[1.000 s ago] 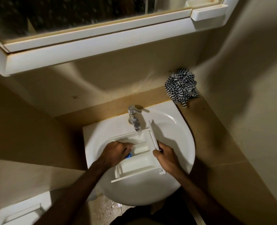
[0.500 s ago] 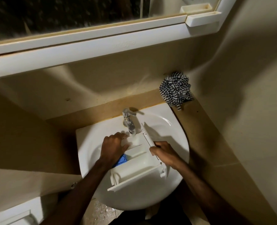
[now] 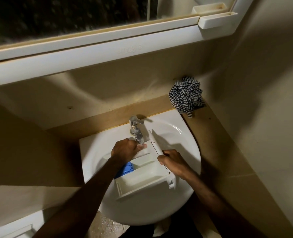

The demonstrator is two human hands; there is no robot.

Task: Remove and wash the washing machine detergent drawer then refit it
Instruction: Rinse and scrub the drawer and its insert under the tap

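The white detergent drawer [image 3: 142,179] lies across the white basin [image 3: 185,134], with its front panel pointing to the right and its blue insert [image 3: 127,168] showing at the left. My right hand [image 3: 172,162] grips the drawer's front panel. My left hand [image 3: 127,149] rests inside the far compartment, fingers curled, right under the chrome tap [image 3: 135,128]. I cannot tell whether water runs from the tap.
A black-and-white checked cloth [image 3: 186,97] lies bunched on the brown ledge behind the basin at the right. A white mirror cabinet [image 3: 108,43] overhangs above. Wet floor tiles [image 3: 106,225] show below the basin, and a white appliance corner [image 3: 13,229] sits at the bottom left.
My left hand moved from the middle of the drawer up to the far compartment under the tap, uncovering the blue insert. The drawer tilted slightly; my right hand kept its grip.
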